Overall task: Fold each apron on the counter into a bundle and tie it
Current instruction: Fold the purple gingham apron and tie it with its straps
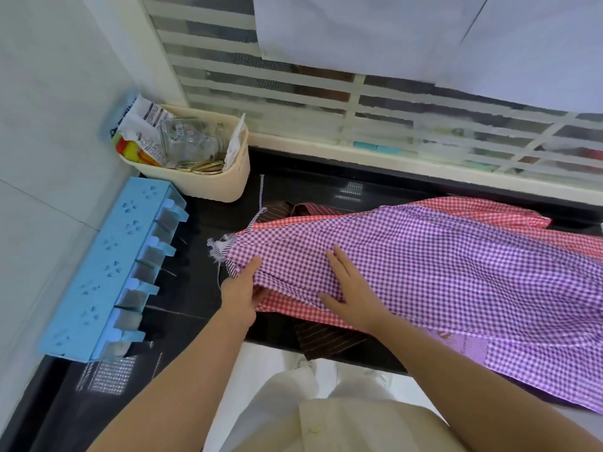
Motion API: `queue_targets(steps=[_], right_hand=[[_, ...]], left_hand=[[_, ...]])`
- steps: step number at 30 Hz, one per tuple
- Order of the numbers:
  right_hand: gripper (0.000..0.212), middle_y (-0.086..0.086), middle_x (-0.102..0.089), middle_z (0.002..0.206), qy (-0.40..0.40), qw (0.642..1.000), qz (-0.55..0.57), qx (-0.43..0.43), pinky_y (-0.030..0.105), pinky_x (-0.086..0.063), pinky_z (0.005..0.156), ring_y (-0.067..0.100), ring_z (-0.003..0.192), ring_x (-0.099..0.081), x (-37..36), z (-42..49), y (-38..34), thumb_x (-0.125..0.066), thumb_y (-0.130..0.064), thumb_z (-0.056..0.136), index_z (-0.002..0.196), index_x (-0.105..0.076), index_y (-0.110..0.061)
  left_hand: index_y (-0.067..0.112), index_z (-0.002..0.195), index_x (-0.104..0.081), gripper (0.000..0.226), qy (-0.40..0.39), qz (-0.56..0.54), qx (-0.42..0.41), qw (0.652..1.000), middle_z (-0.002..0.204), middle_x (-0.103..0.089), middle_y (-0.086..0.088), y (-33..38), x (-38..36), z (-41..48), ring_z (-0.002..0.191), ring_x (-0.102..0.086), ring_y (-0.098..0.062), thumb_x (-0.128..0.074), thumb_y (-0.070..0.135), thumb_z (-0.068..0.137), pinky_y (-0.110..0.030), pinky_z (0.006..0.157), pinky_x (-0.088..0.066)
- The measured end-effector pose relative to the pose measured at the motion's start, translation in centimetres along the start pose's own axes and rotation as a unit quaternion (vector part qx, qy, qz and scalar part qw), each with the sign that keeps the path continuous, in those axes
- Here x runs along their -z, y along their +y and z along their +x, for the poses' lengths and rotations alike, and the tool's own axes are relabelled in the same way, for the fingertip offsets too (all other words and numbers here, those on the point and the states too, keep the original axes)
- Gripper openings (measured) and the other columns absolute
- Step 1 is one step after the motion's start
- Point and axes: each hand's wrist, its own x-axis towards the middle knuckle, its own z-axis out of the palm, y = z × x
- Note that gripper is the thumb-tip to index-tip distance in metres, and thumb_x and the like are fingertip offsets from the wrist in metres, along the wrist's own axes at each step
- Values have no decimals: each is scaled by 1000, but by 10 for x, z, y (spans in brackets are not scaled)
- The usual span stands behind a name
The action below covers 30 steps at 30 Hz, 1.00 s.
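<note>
On the glossy black counter (202, 308), far left of the purple-and-white gingham cloth apron (456, 272): a long pale-blue plastic rack (98, 272) against the wall. Beyond the rack, also left of the purple apron, a cream plastic basket (215, 187) stuffed with packets. At the purple apron's left edge, left hand (243, 288), fingers curled round the hem, pinching the fabric. Just rightward, right hand (350, 295), spread flat with straight fingers, pressing on top of the purple apron. Beneath that apron, a red-and-white gingham apron (489, 210) and a brown striped apron (326, 340), showing at its far and near sides.
</note>
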Motion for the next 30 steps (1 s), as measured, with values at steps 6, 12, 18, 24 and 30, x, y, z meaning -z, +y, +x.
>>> queue_targets(steps=[6,12,18,24,30], right_hand=[[115,3,34,157,-64,986,-141,-65,48,13,120,22,145,30,-2,-12,6,-52,-74,82,149,29,-26],[125,12,40,153,-79,981,-131,-121,61,19,110,35,140,35,-15,8,-28,-57,-75,77,145,36,-26],[85,8,20,161,-3,985,-58,-163,55,15,111,35,148,17,-24,19,-35,-31,-62,96,153,19,-24],[41,9,-53,134,158,845,453,-236,33,-42,103,25,129,-49,30,-6,-19,-34,-25,106,142,-42,-7],[39,8,-68,123,305,647,676,-176,39,-53,93,24,115,-63,106,-58,42,-37,-30,104,132,-53,-9]], left_hand=[[11,146,-36,61,127,139,-116,975,142,-49,-14,-6,-17,-9,125,-51,-36,-64,22,93,-48,105,-44],[23,151,-23,70,-10,100,-95,990,141,-45,-6,3,-22,-25,124,-50,-32,-60,29,92,-50,103,-44],[28,128,-36,35,-165,185,-224,942,109,-48,15,8,-50,-80,99,-47,-7,-53,22,97,-30,93,-39],[16,122,-58,37,-352,322,-395,785,120,-56,11,-12,-121,-103,112,-50,5,-58,37,92,-22,100,-37],[20,116,-64,48,-382,413,-518,645,145,-46,-1,-58,-179,-88,138,-35,-14,-47,53,87,-45,117,-23]])
